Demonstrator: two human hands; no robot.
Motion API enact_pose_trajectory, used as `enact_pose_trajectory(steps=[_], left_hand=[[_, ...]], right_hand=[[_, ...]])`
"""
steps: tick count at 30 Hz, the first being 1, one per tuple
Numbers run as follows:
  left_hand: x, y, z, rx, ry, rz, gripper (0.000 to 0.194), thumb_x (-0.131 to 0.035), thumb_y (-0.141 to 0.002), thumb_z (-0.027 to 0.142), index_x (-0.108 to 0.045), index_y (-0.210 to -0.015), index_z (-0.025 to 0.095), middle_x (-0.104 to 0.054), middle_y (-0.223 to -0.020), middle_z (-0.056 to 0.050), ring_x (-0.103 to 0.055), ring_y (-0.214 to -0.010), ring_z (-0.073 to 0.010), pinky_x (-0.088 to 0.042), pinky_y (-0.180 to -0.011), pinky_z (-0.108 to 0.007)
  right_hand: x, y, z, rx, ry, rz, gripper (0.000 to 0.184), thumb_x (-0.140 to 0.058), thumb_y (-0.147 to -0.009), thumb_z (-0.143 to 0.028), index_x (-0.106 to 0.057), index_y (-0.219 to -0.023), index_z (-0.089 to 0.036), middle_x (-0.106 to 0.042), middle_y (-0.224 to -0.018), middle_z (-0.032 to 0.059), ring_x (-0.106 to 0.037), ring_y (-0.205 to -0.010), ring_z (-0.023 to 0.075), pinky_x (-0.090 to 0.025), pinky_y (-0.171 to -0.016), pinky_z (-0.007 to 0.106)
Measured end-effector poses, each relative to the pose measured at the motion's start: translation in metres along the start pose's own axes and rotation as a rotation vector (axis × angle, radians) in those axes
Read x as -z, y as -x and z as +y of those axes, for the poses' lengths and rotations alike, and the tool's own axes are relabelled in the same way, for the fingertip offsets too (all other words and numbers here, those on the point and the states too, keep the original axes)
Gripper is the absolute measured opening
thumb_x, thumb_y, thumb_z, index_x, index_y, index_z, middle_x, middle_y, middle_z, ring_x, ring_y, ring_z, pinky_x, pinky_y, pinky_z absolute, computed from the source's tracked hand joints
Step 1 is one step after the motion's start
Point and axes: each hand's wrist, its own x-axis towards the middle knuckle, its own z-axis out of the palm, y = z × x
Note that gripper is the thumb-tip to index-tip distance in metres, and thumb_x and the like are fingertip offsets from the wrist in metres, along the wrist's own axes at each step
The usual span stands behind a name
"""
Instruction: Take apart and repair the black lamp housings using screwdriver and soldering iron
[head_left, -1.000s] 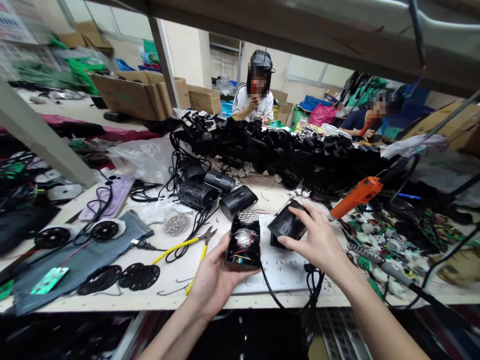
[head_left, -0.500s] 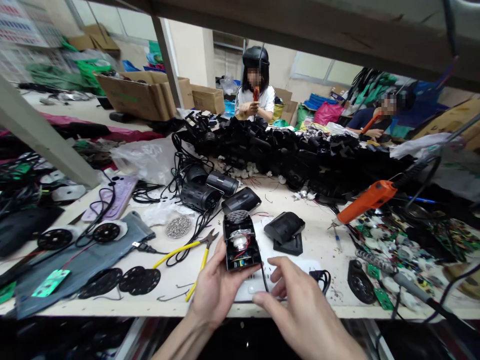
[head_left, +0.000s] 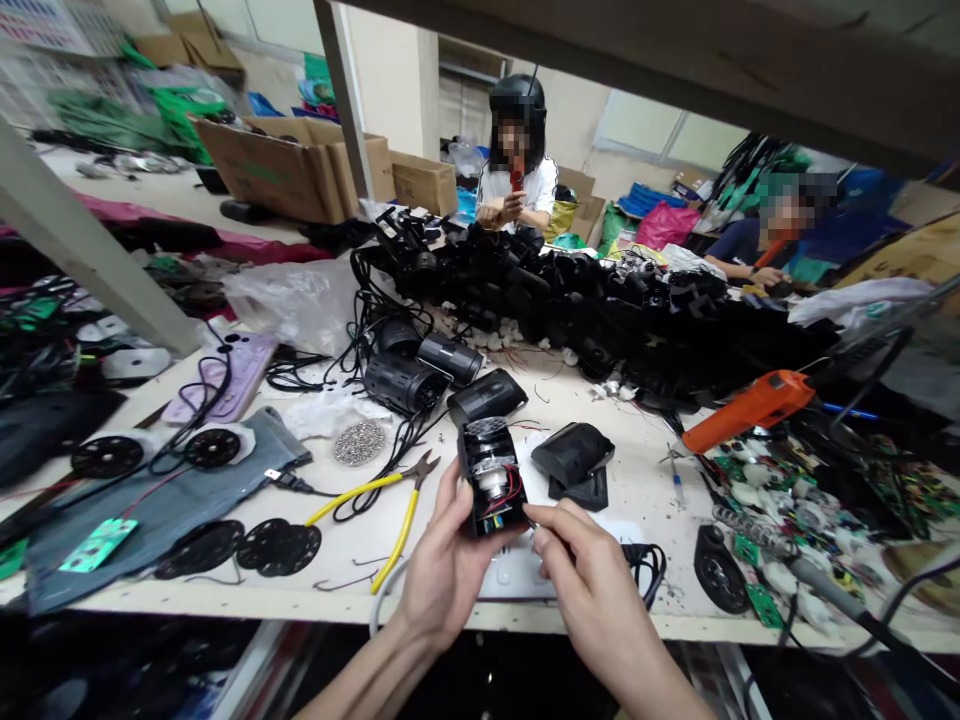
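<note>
My left hand is closed around the lower left side of an open black plastic housing. Inside it show a pale motor, red wires and a round mesh grille at the top end. At the housing's lower right corner, my right hand pinches the black cable that comes out there; my fingers cover most of it. More black cable lies bunched just right of that hand. Beyond the housing rest black cover pieces and another black shell.
Yellow-handled cutters and a pile of small screws lie to the left. An orange electric screwdriver hangs at the right above circuit boards and parts. A heap of black parts spans the back; two people work beyond it.
My right hand has moved in to the housing's corner and closed on the cable. The housing, in my left hand, has shifted slightly right.
</note>
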Motion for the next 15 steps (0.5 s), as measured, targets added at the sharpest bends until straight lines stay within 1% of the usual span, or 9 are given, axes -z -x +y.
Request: enact_pose_trajectory(steps=[5, 7, 9, 11, 13, 15], left_hand=[[-0.001, -0.001, 0.000, 0.064, 0.014, 0.001, 0.038, -0.058, -0.093, 0.027, -0.054, -0.130, 0.024, -0.063, -0.129, -0.008, -0.058, -0.117, -0.0286, -0.055, -0.095, -0.047], [-0.001, -0.001, -0.001, 0.066, 0.011, -0.004, 0.039, -0.059, -0.092, 0.029, -0.054, -0.129, 0.023, -0.064, -0.127, -0.009, -0.059, -0.117, -0.0291, -0.055, -0.095, -0.046], [-0.002, 0.000, -0.001, 0.051, 0.000, -0.018, 0.044, -0.062, -0.090, 0.029, -0.052, -0.133, 0.025, -0.063, -0.129, -0.009, -0.059, -0.117, -0.0284, -0.055, -0.094, -0.045], [-0.004, 0.000, -0.001, 0.041, -0.017, -0.026, 0.050, -0.064, -0.089, 0.029, -0.049, -0.136, 0.028, -0.062, -0.131, -0.008, -0.060, -0.116, -0.0275, -0.056, -0.093, -0.044], [-0.006, 0.000, -0.001, 0.044, -0.026, -0.028, 0.052, -0.065, -0.088, 0.029, -0.048, -0.137, 0.029, -0.062, -0.130, -0.008, -0.061, -0.114, -0.0269, -0.056, -0.093, -0.042], [-0.010, 0.001, -0.002, 0.042, -0.027, -0.031, 0.051, -0.063, -0.089, 0.028, -0.048, -0.138, 0.028, -0.063, -0.129, -0.008, -0.061, -0.114, -0.0265, -0.056, -0.093, -0.040]], right_hand=[[-0.003, 0.001, -0.003, 0.145, 0.037, 0.051, 0.033, -0.037, -0.096, -0.023, -0.067, -0.105, -0.014, -0.061, -0.082, 0.0073, -0.063, -0.076, 0.0193, -0.052, -0.070, 0.030], [-0.002, 0.000, -0.003, 0.154, 0.018, 0.059, 0.031, -0.039, -0.095, -0.023, -0.068, -0.102, -0.015, -0.061, -0.081, 0.0068, -0.063, -0.076, 0.0192, -0.051, -0.069, 0.030], [-0.002, -0.002, 0.000, 0.113, -0.014, 0.047, 0.029, -0.041, -0.094, -0.025, -0.068, -0.100, -0.016, -0.060, -0.081, 0.0060, -0.061, -0.073, 0.0186, -0.051, -0.067, 0.029], [-0.002, -0.003, 0.004, 0.036, -0.097, 0.026, 0.028, -0.044, -0.093, -0.028, -0.069, -0.100, -0.017, -0.058, -0.080, 0.0043, -0.060, -0.068, 0.0167, -0.050, -0.062, 0.028], [-0.005, -0.004, 0.010, -0.045, -0.223, 0.010, 0.026, -0.047, -0.092, -0.030, -0.069, -0.101, -0.018, -0.056, -0.079, 0.0019, -0.058, -0.063, 0.0142, -0.049, -0.057, 0.025], [-0.009, -0.002, 0.014, -0.087, -0.296, 0.026, 0.025, -0.048, -0.093, -0.031, -0.068, -0.102, -0.019, -0.054, -0.078, 0.0005, -0.057, -0.061, 0.0128, -0.049, -0.056, 0.024]])
